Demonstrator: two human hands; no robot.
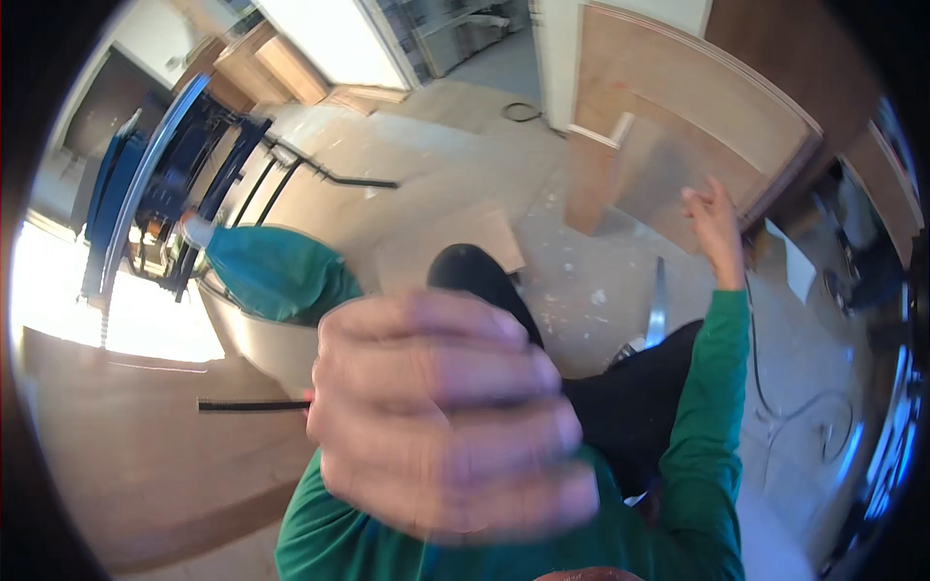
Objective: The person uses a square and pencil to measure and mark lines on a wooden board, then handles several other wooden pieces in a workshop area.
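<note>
A pale, round-sided bin (pixel 266 349) stands on the scuffed floor (pixel 455 126). To the right of the bin and much nearer the camera, the left hand (pixel 446 416) shows large and motion-blurred, its four fingers laid side by side and slightly bent. A thin black rod (pixel 252 406) pokes out past the knuckles of this hand, in front of the bin, with a spot of red where it meets the hand; the grip is hidden, so whether the fingers hold the rod cannot be told.

The right hand (pixel 717 232), in a green sleeve (pixel 712 368), reaches out well to the right of the bin. Its fingers are loosely apart, with nothing visible in them, and it appears before a plywood cabinet box (pixel 664 73) that stands beyond the bin on the right.

A teal fabric bag (pixel 276 271) bulges over the bin's top, and a blue-and-black machine (pixel 174 174) stands beyond the bin on its left. A handsaw (pixel 659 305) lies to the bin's right.
</note>
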